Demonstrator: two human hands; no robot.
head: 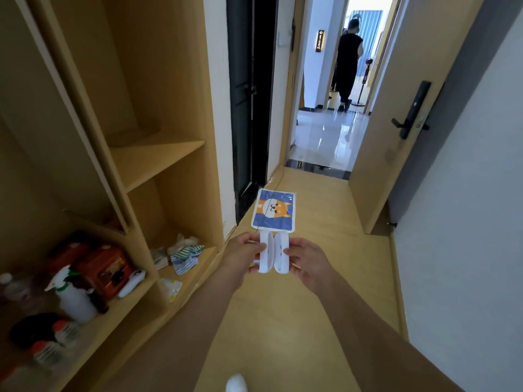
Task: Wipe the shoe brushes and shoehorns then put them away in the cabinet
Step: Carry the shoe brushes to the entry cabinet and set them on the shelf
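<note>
Both hands are out in front of me at lower centre of the frame, each pinching one white brush. My left hand (245,257) has its thumb and fingers curled round the left brush (266,251); my right hand (308,264) grips the right brush (282,251) the same way, fingertips on its white back. The two brushes stand side by side, nearly touching, their long axes running away from me toward the top of the frame, rounded ends up. I cannot tell from here which faces carry the bristles, though a yellowish edge peeks out by each palm.

Just beyond the brushes, flat on the wooden floor (325,292), lies a blue card or pouch with an orange dog printed on it (274,210).

What matters for the next move is that the open cabinet (158,165) lies to the left of my hands, so the left hand is the nearer one. Its lower shelf (195,267) holds crumpled striped cloths (185,256), close to my left wrist; I judge a cloth must be fetched there before wiping. Farther left sit a white spray bottle (75,298) and a red box (104,273). Higher shelves look bare.

At upper right an open door (396,123) shows a hallway with a person (346,63) standing far off.
</note>
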